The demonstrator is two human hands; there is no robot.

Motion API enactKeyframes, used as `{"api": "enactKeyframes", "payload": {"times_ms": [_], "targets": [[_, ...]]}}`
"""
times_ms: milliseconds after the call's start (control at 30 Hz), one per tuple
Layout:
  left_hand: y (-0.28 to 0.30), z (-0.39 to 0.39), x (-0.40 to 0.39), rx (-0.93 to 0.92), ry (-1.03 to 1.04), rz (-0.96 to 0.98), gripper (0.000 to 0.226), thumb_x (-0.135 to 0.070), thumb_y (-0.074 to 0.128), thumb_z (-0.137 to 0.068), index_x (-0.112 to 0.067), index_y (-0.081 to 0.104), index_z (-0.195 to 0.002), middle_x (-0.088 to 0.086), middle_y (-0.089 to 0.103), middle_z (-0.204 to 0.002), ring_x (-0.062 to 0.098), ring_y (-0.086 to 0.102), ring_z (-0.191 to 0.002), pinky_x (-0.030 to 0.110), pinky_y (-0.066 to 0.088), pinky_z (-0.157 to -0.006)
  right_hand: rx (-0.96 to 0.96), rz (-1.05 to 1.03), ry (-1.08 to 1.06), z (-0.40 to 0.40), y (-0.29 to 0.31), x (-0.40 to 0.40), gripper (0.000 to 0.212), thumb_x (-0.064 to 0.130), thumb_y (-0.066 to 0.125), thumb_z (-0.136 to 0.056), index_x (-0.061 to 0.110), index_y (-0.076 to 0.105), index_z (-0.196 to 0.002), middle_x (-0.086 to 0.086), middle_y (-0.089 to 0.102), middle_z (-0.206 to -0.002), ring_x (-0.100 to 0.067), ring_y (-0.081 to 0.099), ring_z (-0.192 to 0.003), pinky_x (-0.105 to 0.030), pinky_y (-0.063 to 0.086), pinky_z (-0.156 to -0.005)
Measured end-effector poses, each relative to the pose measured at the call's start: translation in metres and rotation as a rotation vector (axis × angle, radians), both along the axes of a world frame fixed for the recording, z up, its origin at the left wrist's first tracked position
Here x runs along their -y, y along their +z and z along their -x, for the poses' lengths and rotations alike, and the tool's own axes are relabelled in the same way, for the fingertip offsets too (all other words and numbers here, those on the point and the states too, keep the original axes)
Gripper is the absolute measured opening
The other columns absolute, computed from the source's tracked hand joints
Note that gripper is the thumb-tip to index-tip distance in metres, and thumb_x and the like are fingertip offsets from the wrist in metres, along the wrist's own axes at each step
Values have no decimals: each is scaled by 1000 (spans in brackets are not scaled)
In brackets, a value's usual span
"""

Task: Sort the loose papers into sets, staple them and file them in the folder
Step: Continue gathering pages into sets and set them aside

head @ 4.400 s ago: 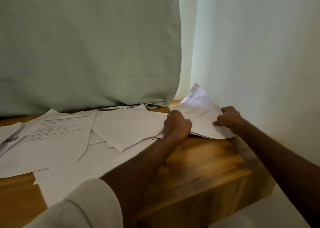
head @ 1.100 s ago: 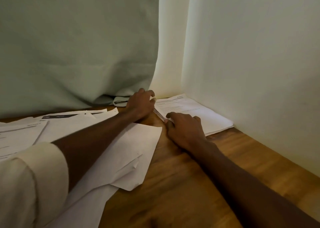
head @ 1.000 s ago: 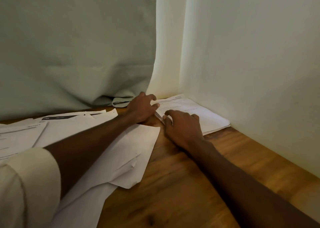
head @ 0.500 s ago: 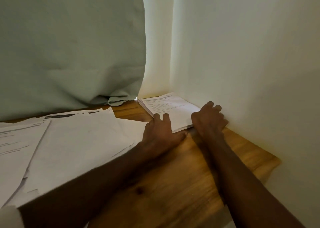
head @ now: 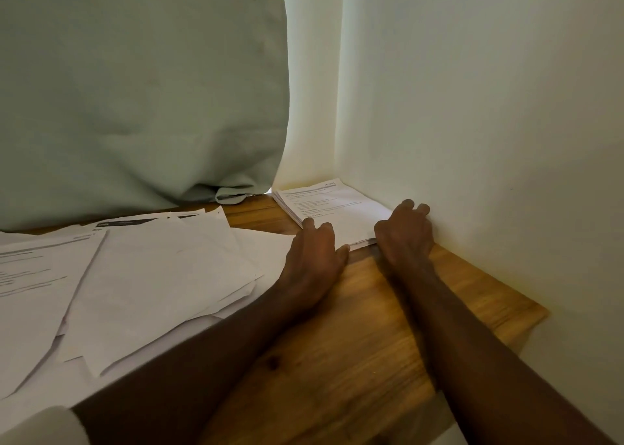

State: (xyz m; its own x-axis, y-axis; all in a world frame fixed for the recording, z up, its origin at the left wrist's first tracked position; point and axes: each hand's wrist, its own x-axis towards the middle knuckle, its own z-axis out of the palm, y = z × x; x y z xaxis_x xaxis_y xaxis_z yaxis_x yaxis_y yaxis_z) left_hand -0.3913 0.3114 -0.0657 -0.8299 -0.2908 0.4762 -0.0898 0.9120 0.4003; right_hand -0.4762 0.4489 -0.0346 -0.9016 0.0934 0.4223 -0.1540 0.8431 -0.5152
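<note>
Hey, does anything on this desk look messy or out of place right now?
Yes. The loose papers on the left lie fanned, overlapping at mixed angles. The stack in the wall corner is squared, with left hand and right hand at its near edge.

printed lines on the stacked papers, too blurred to read

A wooden worktop with visible grain and a dark knot runs into a corner; a pale green cloth hangs behind it on the left, its lower hem bunched on the wood; a white wall stands along the right side; a narrow strip of white wall shows between cloth and corner.
</note>
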Motion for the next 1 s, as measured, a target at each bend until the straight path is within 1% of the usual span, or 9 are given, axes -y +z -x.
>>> {"api": "enactKeyframes", "payload": {"times_ms": [100, 167, 233, 367, 533, 633, 733, 900, 1000], "targets": [[7, -8, -5, -11, 21, 26, 59, -50, 67, -95, -15, 53, -140, 12, 47, -148, 29, 56, -127, 34, 53, -95, -35, -24, -62, -6, 1, 4, 34, 22, 64, -90, 7, 49, -117, -16, 48, -125, -30, 59, -102, -41, 50, -86], [17, -20, -8, -71, 22, 33, 61, -49, 68, -95, -13, 53, -142, 12, 45, -151, 30, 55, -131, 38, 53, -98, -145, -52, -89, -11, 4, 9, 32, 23, 63, -90, 9, 51, -117, -14, 49, -123, -30, 57, -102, -45, 49, -86], [33, -35, -6, -156, -1, -1, 53, -45, 68, -97, -14, 58, -138, 8, 51, -146, 25, 59, -124, 34, 53, -95, -280, -35, 35, -17, 8, 18, 25, 19, 60, -92, 11, 53, -115, -12, 53, -117, -27, 60, -95, -43, 53, -81], [68, -93, 22, -262, 36, -35, 31, -38, 66, -98, -20, 66, -123, -1, 61, -129, 14, 59, -112, 23, 37, -86, -425, 48, 412, -38, 11, 40, 12, 13, 56, -95, 16, 56, -107, -4, 56, -108, -24, 61, -80, -41, 54, -68], [75, -201, 98, -293, 124, 79, 22, -40, 64, -97, -26, 67, -115, -8, 66, -116, 15, 60, -106, 32, 46, -88, -513, 36, 646, -85, 14, 80, 8, 17, 52, -98, 21, 57, -102, 4, 59, -100, -22, 61, -77, -34, 44, -61], [69, -269, 166, -238, 320, 144, 26, -43, 65, -96, -24, 69, -114, -3, 69, -116, 22, 63, -108, 39, 50, -90, -505, 96, 754, -131, 23, 124, 8, 19, 52, -96, 24, 58, -97, 8, 60, -94, -17, 57, -74, -30, 36, -63], [63, -328, 237, -82, 562, 76, 31, -42, 66, -97, -18, 70, -116, 5, 69, -122, 30, 62, -115, 42, 47, -95, -400, 125, 942, -186, 37, 186, 11, 19, 56, -88, 26, 62, -92, 9, 64, -91, -13, 57, -79, -32, 42, -68], [61, -386, 308, 117, 821, 12, 40, -48, 58, -100, -15, 65, -122, 10, 67, -126, 31, 61, -114, 44, 51, -93, -146, -69, 1164, -269, 51, 288, 15, 18, 58, -88, 25, 70, -94, 8, 70, -101, -18, 64, -96, -38, 54, -84], [51, -389, 320, 314, 900, 60, 55, -59, 50, -99, -17, 55, -134, 9, 61, -135, 32, 59, -121, 47, 49, -101, -138, -186, 1168, -295, 34, 324, 15, 25, 55, -95, 26, 68, -101, 5, 69, -109, -19, 62, -103, -39, 52, -91]]}}
